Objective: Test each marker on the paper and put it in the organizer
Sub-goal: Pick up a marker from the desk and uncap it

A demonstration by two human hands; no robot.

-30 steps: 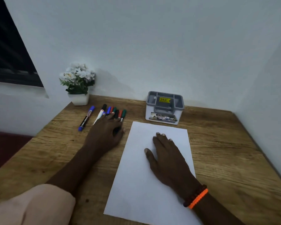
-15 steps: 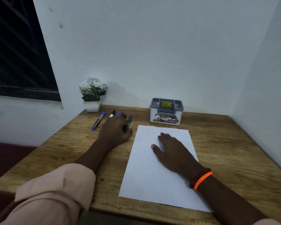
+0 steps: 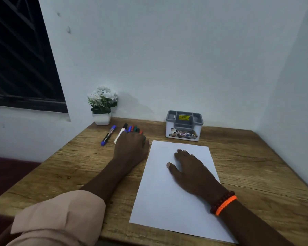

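In the head view, the left hand [image 3: 131, 148] reaches forward from a rolled peach sleeve [image 3: 60, 215] at the lower left of the frame, its forearm running diagonally up toward the centre. The back of the hand faces the camera and lies over a cluster of coloured-cap markers [image 3: 133, 129] lying side by side on the brown wood-grain table [image 3: 256, 174]. Its fingers bend down over the cluster, and whether they grasp any marker cannot be told, because the fingertips are hidden behind the knuckles. Only the caps of the cluster stick out beyond the hand: black, blue, red, green; the barrels are covered, apart from the white barrel of the black-capped one at the hand's left edge. A separate blue-capped dark marker [image 3: 108, 135] lies left of the hand, apart from it.

The right hand [image 3: 190, 169] lies flat, palm down, on the white sheet of paper [image 3: 167, 201] in the centre of the frame, fingers straight and slightly spread, thumb out to the left, holding nothing. Orange and dark red beaded bracelets [image 3: 223, 203] circle its wrist. The forearm leaves the frame at the lower right.

The grey-and-white plastic desk organizer [image 3: 184, 126] stands just beyond the paper's far edge, by the wall; the insides of its compartments are dim. A small white pot of white flowers [image 3: 102, 105] sits in the table's far left corner. A dark window [image 3: 21, 55] fills the upper left.
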